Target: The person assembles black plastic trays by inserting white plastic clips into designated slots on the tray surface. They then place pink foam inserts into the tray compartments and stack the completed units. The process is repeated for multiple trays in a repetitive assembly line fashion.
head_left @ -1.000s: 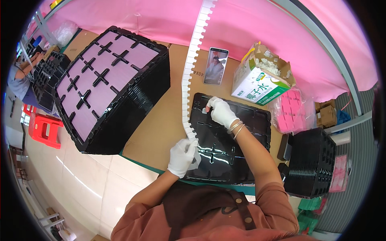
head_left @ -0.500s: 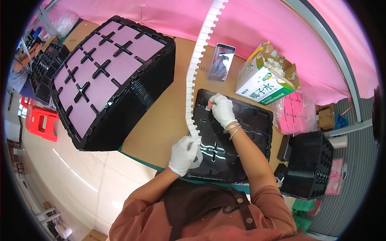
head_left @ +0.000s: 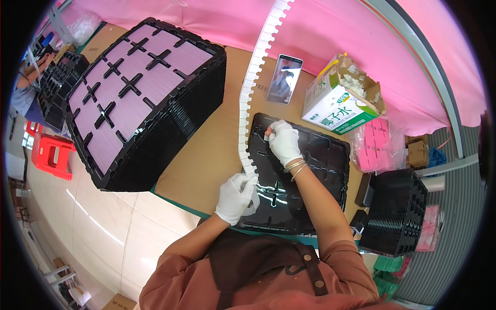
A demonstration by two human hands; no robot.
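My gloved left hand [head_left: 235, 199] is closed on the lower end of a long white sticker strip [head_left: 251, 77] with a notched right edge. A loose, translucent tail of the strip [head_left: 253, 207] hangs below those fingers. The strip runs up along the left side of a shiny black plastic tray [head_left: 328, 155] with raised cross-shaped ribs. Over that tray's far left corner, my gloved right hand [head_left: 284, 143] is pinched with its fingertips down at the tray. A small pale bit shows by the fingertips, too small to name. Two bangles circle my right wrist.
A tall stack of black trays [head_left: 191, 119] with lilac sheets on top stands at left. Beyond my tray lie a phone [head_left: 284, 80] and an open carton [head_left: 338, 111] of white scraps. At right are bagged pink sheets [head_left: 381, 144] and more black trays [head_left: 395, 212]. Another person [head_left: 28, 85] works far left.
My right hand has shifted very slightly left and down, its fingertips still at the tray's far left corner. My left hand keeps its hold on the strip, almost unmoved.
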